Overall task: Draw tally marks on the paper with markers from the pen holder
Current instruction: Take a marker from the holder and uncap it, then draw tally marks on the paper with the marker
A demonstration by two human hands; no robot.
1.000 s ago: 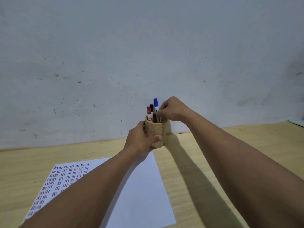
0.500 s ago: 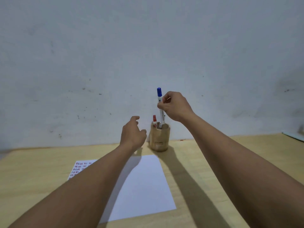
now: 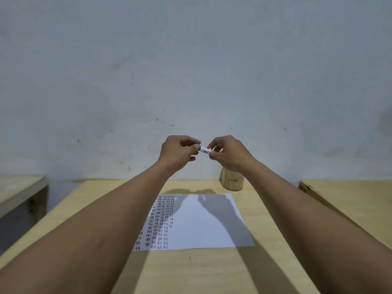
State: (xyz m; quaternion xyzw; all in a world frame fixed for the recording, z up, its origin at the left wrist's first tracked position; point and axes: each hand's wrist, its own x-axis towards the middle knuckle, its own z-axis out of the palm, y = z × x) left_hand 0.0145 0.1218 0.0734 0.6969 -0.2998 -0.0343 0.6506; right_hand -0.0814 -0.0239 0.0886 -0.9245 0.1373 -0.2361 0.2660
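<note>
Both hands hold a white marker with a blue cap (image 3: 204,150) level in the air, above the far end of the table. My left hand (image 3: 177,152) grips the blue cap end; my right hand (image 3: 227,153) grips the barrel. The cap looks seated on the barrel. The wooden pen holder (image 3: 231,181) stands behind and below my right wrist, its top hidden by that hand. A white sheet of paper (image 3: 203,225) lies on the table, with columns of red tally marks (image 3: 158,223) down its left part.
The light wooden table (image 3: 197,270) runs from the near edge to a grey-white wall (image 3: 191,71). A second wooden table (image 3: 347,200) stands to the right across a narrow gap, a third (image 3: 19,189) to the left across a wider gap.
My right hand pulled the blue marker out of the holder and brought it left and level. My left hand let go of the holder, rose and took the cap end. The view pulled back.
</note>
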